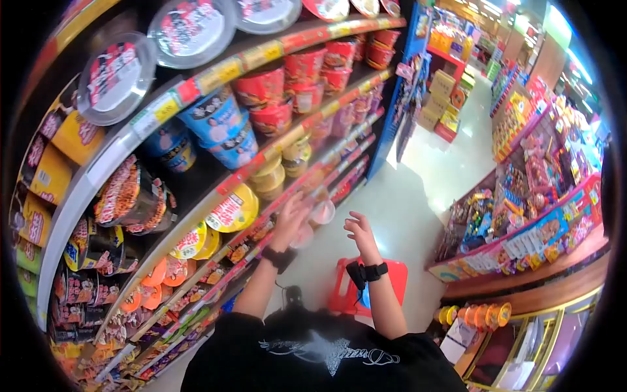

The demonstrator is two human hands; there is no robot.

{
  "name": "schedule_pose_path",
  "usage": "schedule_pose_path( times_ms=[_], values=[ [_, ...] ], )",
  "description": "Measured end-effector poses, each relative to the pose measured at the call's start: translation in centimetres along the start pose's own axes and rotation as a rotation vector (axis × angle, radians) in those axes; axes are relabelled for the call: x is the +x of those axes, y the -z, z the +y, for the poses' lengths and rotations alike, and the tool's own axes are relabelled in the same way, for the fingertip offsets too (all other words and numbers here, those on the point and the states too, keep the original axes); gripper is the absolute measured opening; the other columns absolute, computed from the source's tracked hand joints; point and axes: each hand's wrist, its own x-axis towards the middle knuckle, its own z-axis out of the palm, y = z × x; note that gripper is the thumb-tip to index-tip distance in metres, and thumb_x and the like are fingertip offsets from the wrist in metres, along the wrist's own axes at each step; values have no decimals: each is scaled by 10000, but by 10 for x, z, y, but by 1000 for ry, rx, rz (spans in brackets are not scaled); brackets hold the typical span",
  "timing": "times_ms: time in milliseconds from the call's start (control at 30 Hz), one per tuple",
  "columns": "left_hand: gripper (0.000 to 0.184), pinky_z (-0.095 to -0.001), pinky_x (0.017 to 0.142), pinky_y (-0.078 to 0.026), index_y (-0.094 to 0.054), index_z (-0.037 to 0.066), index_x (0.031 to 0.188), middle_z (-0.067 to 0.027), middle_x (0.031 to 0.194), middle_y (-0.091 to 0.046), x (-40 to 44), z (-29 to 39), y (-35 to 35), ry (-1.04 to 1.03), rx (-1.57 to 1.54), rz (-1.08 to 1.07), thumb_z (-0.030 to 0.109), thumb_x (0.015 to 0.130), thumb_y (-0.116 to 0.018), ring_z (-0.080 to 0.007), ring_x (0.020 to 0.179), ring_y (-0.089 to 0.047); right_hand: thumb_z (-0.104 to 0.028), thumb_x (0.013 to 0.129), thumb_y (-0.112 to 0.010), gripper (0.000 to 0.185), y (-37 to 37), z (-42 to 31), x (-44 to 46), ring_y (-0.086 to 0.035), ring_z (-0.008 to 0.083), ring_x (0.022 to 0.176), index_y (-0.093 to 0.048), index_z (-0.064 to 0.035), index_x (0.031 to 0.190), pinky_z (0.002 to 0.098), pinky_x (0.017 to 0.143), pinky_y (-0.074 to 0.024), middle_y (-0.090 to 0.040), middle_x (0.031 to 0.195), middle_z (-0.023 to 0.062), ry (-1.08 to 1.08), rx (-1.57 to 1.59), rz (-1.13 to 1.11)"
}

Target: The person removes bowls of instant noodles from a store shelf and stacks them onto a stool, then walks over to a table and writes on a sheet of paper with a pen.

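My left hand (292, 220) reaches up along the shelf front, its fingers stretched out and somewhat blurred. Right beside it are pale, see-through round lids (323, 212) at the shelf edge; whether the hand touches them I cannot tell. My right hand (358, 231) is raised over the aisle, fingers apart and bent a little, with nothing in it. Both wrists wear black bands. Yellow-lidded noodle tubs (233, 208) and stacked yellow cups (268, 178) stand on the shelf left of and above my left hand.
Shelves hold blue noodle cups (219, 127), red noodle cups (261, 98) and large clear-lidded bowls (117, 78). A red stool (398, 284) stands on the floor below my right hand. To the right is a candy bin (522, 232); cartons (439, 98) are stacked farther along the aisle.
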Motion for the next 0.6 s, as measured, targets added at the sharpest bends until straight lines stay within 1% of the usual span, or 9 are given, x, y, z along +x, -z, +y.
schedule_pose_path(
  times_ms=[67,100,167,233,300,333,433,467,600],
  values=[
    [530,-336,980,-386,-392,27,1347,-132,1344,-447,3,18,23,-95,17,90,153,868,-580,-241,1196,-471,-281,858,-547,516,-25,-19,9,-530,184,1059,-421,-66,1309,336,885,-414,-532,1210,112,59,-7,-69],
    [525,-323,951,-400,-401,27,1342,-133,1347,-443,-2,46,26,-66,3,155,148,865,-584,-235,1157,-493,-289,862,-548,520,-38,-28,13,-528,185,1066,-416,-68,1314,335,890,-411,-531,1217,108,93,-3,-101],
    [515,-310,932,-405,-412,34,1338,-130,1333,-454,5,53,51,-240,29,189,142,864,-581,-213,1141,-493,-305,870,-549,529,-64,-47,18,-525,187,1078,-407,-73,1324,333,899,-406,-529,1233,98,159,7,-169],
    [497,-313,943,-396,-435,37,1318,-122,1310,-473,3,86,64,-373,59,284,124,851,-581,-211,1158,-481,-342,889,-544,564,-91,-71,21,-489,200,1151,-377,-67,1352,332,919,-391,-479,1313,109,224,38,-252],
    [478,-345,982,-362,-464,48,1287,-100,1359,-414,3,108,82,-491,222,383,81,823,-576,-222,1231,-412,-356,894,-543,592,-118,-92,24,-466,204,1186,-356,-63,1372,334,929,-382,-444,1357,118,317,72,-309],
    [505,-362,1020,-318,-431,51,1318,-93,1386,-381,2,123,86,-501,219,400,82,828,-554,-211,1263,-379,-335,909,-520,610,-129,-101,27,-395,225,1270,-315,-38,1400,345,1001,-335,-381,1412,132,353,32,-343],
    [551,-397,1080,-236,-377,54,1364,-90,1423,-337,11,142,106,-537,176,447,96,837,-530,-208,1316,-314,-305,925,-493,601,-164,-124,38,-325,240,1326,-289,-17,1412,351,1068,-264,-352,1434,129,483,50,-414],
    [560,-405,1091,-218,-367,53,1372,-93,1427,-331,14,144,112,-550,154,462,103,838,-529,-211,1326,-298,-260,933,-510,583,-174,-131,42,-286,225,1343,-288,-10,1411,328,1086,-229,-328,1444,122,515,81,-463],
    [665,-408,1123,-123,-239,36,1432,-100,1495,-219,26,158,130,-544,10,351,142,846,-535,-221,1377,-204,-208,924,-509,609,-213,-157,47,-259,213,1352,-238,-2,1428,334,1091,-215,-281,1466,128,707,110,-456]
  ],
)
